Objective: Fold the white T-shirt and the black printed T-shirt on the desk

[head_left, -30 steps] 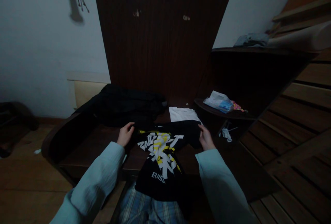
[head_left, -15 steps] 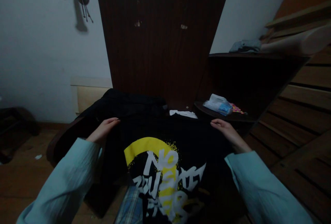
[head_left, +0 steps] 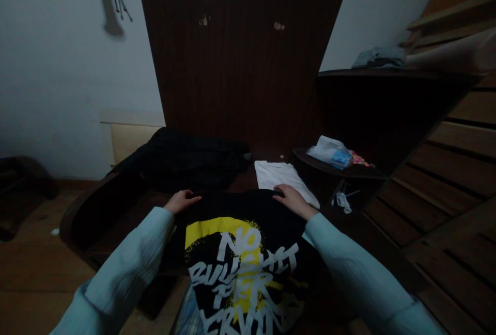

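Head view, item one: a black shirt (head_left: 248, 260), over the front of a dark bench (head_left: 75, 216), between the two hands and reaching toward the wearer. Orientation: long axis running far to near; upper edge pointing away from the wearer toward the backrest (head_left: 240, 82), lettering upright as I read it from my remote post. Appearance: dark, matt fabric; yellow arc and band; white brush-style letters in slightly slanting lines, the top one reading "NO".

Handling: left hand (head_left: 183, 202) at the left of the upper edge, right hand (head_left: 293, 202) at the right, fingers curved and touching the fabric. I cannot tell whether either pinches it or merely rests there.

Adjacent: folded white cloth (head_left: 282, 174), just beyond the right hand; black cloth (head_left: 189, 159), heaped at the bench's left; blue checked cloth (head_left: 186, 317), below the shirt's left side.

Legibility: lower hem cut off by the frame; bottom line of letters partly lost; right side of the shirt sinking into shadow, its outline unclear to me; sleeves not distinguishable.
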The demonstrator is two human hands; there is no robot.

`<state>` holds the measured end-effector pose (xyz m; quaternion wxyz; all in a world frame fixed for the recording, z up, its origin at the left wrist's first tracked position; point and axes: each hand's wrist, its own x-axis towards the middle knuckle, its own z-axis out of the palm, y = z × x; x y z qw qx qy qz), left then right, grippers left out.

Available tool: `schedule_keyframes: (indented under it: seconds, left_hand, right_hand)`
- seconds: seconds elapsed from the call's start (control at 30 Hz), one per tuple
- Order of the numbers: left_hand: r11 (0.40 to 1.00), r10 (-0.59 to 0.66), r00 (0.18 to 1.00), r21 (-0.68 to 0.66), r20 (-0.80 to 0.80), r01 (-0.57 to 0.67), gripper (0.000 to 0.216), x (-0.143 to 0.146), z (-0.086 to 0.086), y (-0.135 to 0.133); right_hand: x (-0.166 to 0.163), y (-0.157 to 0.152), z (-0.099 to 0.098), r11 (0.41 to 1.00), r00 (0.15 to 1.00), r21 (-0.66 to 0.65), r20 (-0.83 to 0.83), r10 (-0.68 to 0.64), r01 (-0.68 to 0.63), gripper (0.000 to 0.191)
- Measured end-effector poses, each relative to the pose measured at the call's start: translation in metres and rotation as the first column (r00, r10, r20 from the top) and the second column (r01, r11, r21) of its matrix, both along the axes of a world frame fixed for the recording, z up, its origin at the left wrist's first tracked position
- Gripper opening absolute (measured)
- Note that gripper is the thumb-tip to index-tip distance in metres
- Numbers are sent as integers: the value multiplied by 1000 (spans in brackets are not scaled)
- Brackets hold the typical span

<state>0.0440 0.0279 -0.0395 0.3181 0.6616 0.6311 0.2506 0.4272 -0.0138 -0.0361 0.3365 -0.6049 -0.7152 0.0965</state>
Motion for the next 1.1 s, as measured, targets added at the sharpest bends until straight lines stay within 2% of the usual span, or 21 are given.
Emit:
schedule_keyframes:
  seconds: [0.17,0.33,0.47,0.57,0.67,0.73,0.83,0.93,1.0,1.03,1.1]
  left_hand:
    - [994,23,992,-106,126,-9,41,-13,4,-7]
    - [965,-71,979,-237,189,116,42,-31,9,-20]
    - [981,-20,982,-186,188,56,41,-31,21,-37]
    - [991,17,940,-129,342,30,39,-27,39,-46]
    - [999,45,913,-44,404,-30,39,-31,72,-49]
    - [998,33,932,40,362,-51,37,-40,102,-49]
    - [991,-26,957,134,288,-13,33,-57,152,-49]
    - [916,16,991,396,133,-68,31,-62,191,-44]
    - [805,108,994,588,-27,-72,32,-54,199,-33]
    - [747,166,980,662,-106,-55,32,-48,197,-26]
    - [700,299,926,713,-231,-48,28,-32,182,-9]
  right_hand:
    - [-12,10,-2,998,983,-13,176,-53,56,13]
    - [-4,2,15,992,984,26,126,-125,123,7]
    - [8,-11,36,960,972,174,56,-230,217,9]
    - [13,-22,58,919,942,258,74,-328,299,12]
    - [18,-33,86,891,911,310,139,-387,331,14]
    - [21,-41,108,881,904,353,169,-393,316,13]
    - [26,-51,141,849,909,454,168,-381,272,12]
    - [24,-51,165,809,914,531,145,-378,251,15]
    - [17,-42,168,818,910,525,174,-376,237,14]
    - [12,-35,165,832,905,508,211,-369,221,13]
    - [2,-18,150,872,887,458,311,-342,175,7]
